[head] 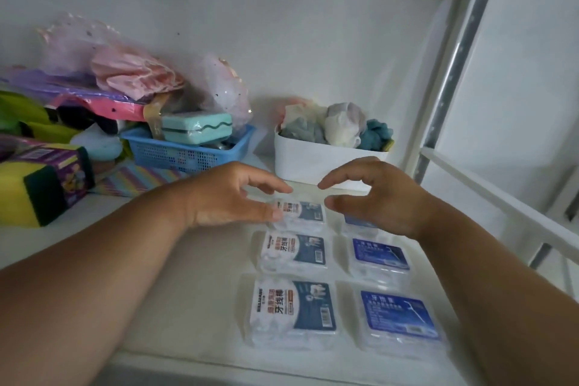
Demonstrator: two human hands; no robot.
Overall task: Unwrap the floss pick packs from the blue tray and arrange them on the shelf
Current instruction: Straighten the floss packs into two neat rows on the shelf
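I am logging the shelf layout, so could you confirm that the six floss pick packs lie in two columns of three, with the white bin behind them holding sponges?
Not quite. In the head view the floss pick packs do lie in two columns of three, but the white bin behind them holds bundled cloth-like items; the sponges sit at the shelf's far left.

White shelf (194, 276): six floss pick packs (294, 310) laid flat in two columns; behind them a white bin (326, 163), blue basket (188, 150) and sponges (28, 194).
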